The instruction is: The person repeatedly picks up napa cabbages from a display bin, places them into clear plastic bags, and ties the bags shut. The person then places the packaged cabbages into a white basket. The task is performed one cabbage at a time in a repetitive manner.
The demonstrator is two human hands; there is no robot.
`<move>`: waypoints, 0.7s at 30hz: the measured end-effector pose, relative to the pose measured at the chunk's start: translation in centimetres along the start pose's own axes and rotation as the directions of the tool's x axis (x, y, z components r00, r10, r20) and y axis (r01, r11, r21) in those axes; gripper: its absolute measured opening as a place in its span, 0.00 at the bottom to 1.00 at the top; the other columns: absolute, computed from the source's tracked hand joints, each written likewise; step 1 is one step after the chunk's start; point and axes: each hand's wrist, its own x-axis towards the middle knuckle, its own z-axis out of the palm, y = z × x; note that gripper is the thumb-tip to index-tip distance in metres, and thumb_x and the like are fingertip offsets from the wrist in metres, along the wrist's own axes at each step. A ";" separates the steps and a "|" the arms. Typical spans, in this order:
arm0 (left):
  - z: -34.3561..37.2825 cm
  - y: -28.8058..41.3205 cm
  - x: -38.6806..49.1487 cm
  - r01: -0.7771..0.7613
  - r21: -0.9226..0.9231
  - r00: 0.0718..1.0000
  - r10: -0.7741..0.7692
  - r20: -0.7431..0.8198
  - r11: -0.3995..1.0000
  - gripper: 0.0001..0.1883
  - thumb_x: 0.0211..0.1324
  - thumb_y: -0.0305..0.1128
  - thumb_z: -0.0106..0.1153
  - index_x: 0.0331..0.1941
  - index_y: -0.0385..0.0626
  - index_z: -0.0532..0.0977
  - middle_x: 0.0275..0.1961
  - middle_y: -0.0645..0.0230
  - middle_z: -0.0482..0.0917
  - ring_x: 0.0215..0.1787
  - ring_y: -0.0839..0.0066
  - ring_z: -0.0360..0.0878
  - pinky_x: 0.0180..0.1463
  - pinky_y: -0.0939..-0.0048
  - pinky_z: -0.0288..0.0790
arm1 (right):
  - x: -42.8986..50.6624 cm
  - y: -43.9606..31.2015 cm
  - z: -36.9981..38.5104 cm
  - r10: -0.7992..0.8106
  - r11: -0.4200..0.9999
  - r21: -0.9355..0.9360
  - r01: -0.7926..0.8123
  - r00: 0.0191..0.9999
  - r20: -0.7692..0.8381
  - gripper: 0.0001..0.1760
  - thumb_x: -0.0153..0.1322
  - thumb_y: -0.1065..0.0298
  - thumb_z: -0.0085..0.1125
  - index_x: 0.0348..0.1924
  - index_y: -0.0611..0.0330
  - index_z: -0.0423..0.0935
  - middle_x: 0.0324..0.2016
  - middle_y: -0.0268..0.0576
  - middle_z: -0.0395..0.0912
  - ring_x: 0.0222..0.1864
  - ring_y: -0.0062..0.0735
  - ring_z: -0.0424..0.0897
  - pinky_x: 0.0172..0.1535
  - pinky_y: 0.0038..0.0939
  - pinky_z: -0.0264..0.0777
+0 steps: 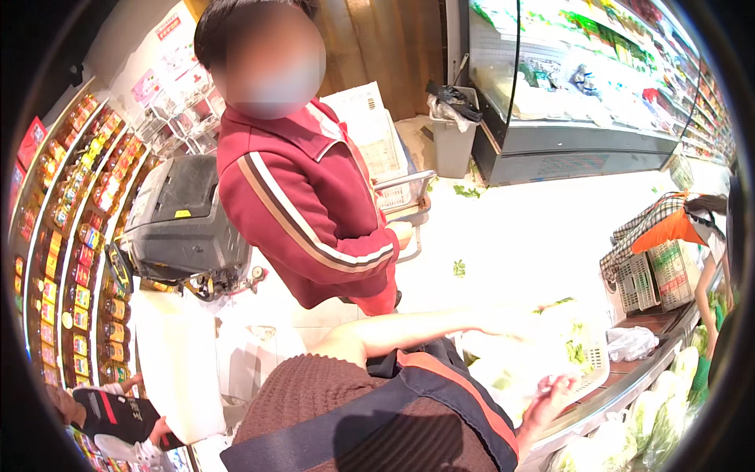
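Note:
My left arm reaches across to a white plastic basket (600,360) at the edge of a produce stand; the glare washes out my left hand (508,328), so its fingers are unclear. Closer to my body, my right hand (551,398) is at the near side of the basket, fingers bent, with something small and whitish at the fingertips that I cannot make out. Leafy greens (577,348) lie in the basket. Pale produce (501,377), seemingly in clear plastic, lies between my hands.
A person in a red jacket (307,194) stands beside a cart (407,183). Wrapped cabbages (660,413) and a white plastic bag (631,343) lie on the stand. Another person's arm (705,289) is at far right. Leaf scraps (459,269) dot the floor. A grey bin (453,147) stands near the refrigerated case (578,159).

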 end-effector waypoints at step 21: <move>0.6 -1.2 1.9 0.347 -0.819 0.789 -0.614 -0.008 0.457 0.04 0.65 0.36 0.49 0.36 0.52 0.69 0.21 0.79 0.63 0.19 0.83 0.63 0.22 0.73 0.68 | 3.1 1.1 -2.2 -0.293 0.269 -0.828 0.491 0.861 0.416 0.17 0.65 0.77 0.56 0.48 0.65 0.72 0.36 0.52 0.74 0.34 0.47 0.76 0.41 0.34 0.71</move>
